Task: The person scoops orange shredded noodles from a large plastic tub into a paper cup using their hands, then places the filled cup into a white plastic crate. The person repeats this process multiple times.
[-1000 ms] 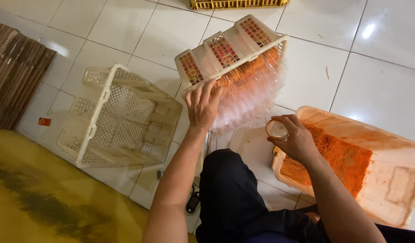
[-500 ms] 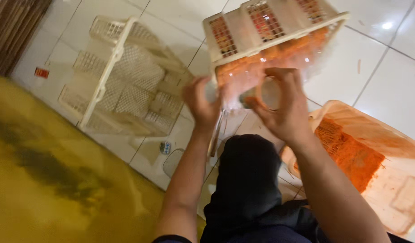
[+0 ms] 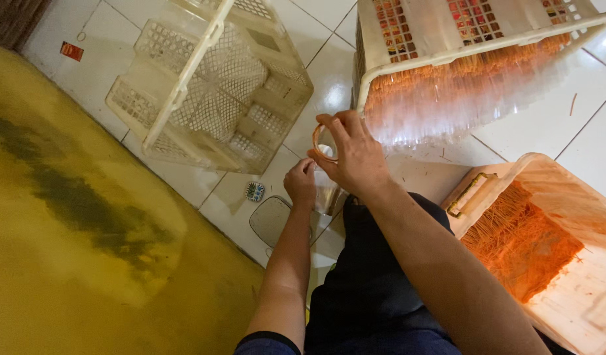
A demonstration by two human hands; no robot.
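My right hand (image 3: 352,154) holds a roll of clear tape (image 3: 324,143) by its ring, above my knee. My left hand (image 3: 301,184) pinches the loose strip of tape (image 3: 328,196) that hangs down from the roll. Just beyond the hands stands a cream plastic crate (image 3: 447,33) packed with clear bags of orange noodles (image 3: 460,98). At my right sits a pale tub (image 3: 579,289) holding a loose heap of orange noodle strands (image 3: 520,243).
An empty cream lattice crate (image 3: 211,85) lies tilted on the white tiled floor at the upper left. A small scale with a grey plate (image 3: 268,218) lies under my left arm. A yellow mat (image 3: 86,217) covers the floor at the left.
My left hand left the bagged noodles in the crate and came down to the tape. My right hand brought the roll up in front of me. The view shifted left.
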